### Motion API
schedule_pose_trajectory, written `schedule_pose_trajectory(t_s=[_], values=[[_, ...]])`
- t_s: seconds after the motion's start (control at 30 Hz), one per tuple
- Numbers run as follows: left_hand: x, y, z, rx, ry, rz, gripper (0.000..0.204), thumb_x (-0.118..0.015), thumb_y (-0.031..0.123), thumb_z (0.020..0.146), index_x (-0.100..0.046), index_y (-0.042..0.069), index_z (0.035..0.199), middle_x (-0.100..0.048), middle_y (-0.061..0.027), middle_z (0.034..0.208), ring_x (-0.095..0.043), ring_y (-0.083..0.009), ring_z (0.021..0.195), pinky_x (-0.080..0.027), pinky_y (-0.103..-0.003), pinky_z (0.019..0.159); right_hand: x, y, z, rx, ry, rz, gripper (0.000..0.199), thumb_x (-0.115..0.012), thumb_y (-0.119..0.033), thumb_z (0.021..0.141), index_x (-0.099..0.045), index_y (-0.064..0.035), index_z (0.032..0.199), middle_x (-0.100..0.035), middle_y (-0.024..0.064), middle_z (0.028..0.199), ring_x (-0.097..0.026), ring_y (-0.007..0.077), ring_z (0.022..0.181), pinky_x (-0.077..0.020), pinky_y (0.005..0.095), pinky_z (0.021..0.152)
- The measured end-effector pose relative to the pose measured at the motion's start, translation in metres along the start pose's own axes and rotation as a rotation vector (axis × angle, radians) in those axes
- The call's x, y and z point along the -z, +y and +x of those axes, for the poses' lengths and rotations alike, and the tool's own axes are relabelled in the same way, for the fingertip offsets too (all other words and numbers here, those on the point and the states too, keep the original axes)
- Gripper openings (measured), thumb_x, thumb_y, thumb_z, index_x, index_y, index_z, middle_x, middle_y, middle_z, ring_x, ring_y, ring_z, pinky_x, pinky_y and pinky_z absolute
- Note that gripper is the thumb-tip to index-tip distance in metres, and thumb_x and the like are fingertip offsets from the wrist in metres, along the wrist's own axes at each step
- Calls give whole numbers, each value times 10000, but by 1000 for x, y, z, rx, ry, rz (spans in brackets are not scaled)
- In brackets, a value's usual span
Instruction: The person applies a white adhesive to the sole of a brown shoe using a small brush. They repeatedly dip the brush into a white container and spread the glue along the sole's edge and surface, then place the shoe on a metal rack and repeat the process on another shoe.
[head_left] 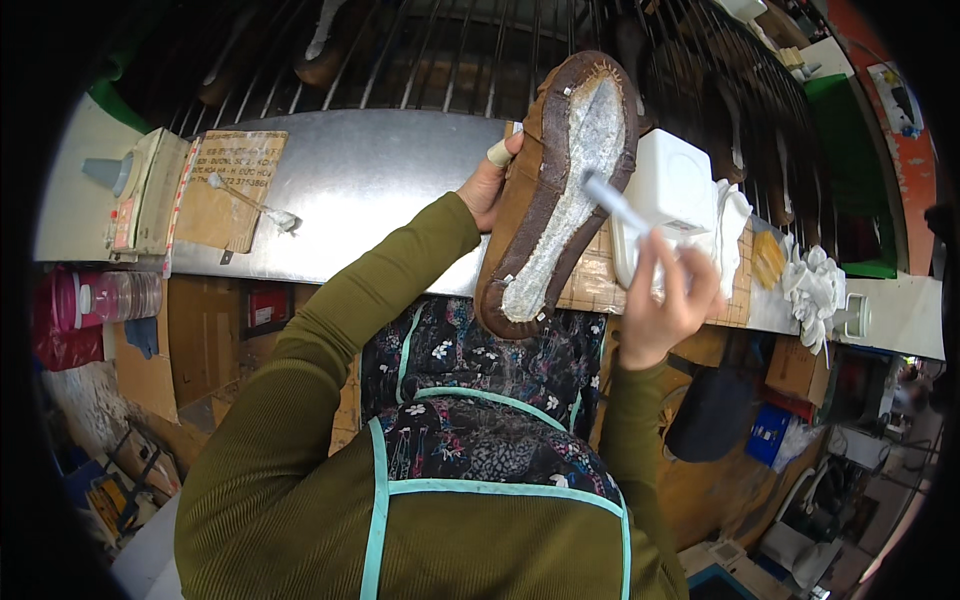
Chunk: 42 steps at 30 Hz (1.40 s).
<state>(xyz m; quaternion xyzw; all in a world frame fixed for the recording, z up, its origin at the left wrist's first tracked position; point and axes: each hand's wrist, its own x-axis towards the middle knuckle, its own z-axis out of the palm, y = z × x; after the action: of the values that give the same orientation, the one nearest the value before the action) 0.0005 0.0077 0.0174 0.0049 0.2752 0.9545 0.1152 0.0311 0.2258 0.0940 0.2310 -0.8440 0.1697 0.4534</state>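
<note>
A brown shoe [512, 228] is held up in front of me with its underside facing me. Down the middle of that underside runs a pale grey-white strip, edged by a dark brown band. My left hand [484, 192], with a wrapped thumb, grips the shoe along its left side; its other fingers are hidden behind. In my right hand [670, 305] is a brush with a pale handle [618, 206], smeared by motion. The far end of the brush is over the pale strip; whether it touches cannot be made out.
Behind the shoe stands a white plastic container [676, 180]. White gloves [812, 290] hang at the bench's right edge. On the metal bench [350, 190] lie a brown cardboard piece [228, 215] and a white-tipped brush [282, 218]. A rack of bars [440, 60] holding more shoes runs beyond.
</note>
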Motion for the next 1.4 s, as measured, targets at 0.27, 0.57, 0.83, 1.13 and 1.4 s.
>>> schedule_pose_trajectory(t_s=[0.27,0.57,0.83,1.13,1.4], values=[[7,3,-8,7,4,-182,687,-572,560,841,-511,43,1290,-594,-155,1210,-595,-268,1083,-482,-407,952,87,-27,-61,-539,-382,706,239,-781,0,687,-723,-44,914,-550,51,929,-529,155,834,-408,265,730],[10,30,20,-225,-221,-420,452,-459,367,926,-501,67,1260,-593,-83,1151,-569,-203,1028,-420,-363,866,91,34,-64,-937,30,853,79,-628,5,857,-622,32,931,-535,20,940,-476,67,749,-384,198,653],[114,105,94,-303,90,-356,516,-469,459,871,-545,70,1202,-605,-129,1135,-584,-247,1001,-374,-426,842,79,53,-68,-973,22,835,86,-647,13,834,-631,39,915,-543,31,911,-509,81,749,-412,208,660],[52,92,77,-77,635,-368,421,-561,577,804,-615,223,1026,-653,-16,956,-606,-212,846,-340,-355,644,72,67,-57,-1059,120,889,104,-681,35,810,-669,56,910,-563,56,911,-562,105,796,-467,212,664],[175,141,156,-276,841,-489,336,-479,526,764,-606,275,948,-638,46,972,-568,-188,821,-325,-341,638,64,84,-23,-861,65,773,133,-725,-55,805,-707,0,925,-616,55,889,-591,123,828,-470,235,712]])
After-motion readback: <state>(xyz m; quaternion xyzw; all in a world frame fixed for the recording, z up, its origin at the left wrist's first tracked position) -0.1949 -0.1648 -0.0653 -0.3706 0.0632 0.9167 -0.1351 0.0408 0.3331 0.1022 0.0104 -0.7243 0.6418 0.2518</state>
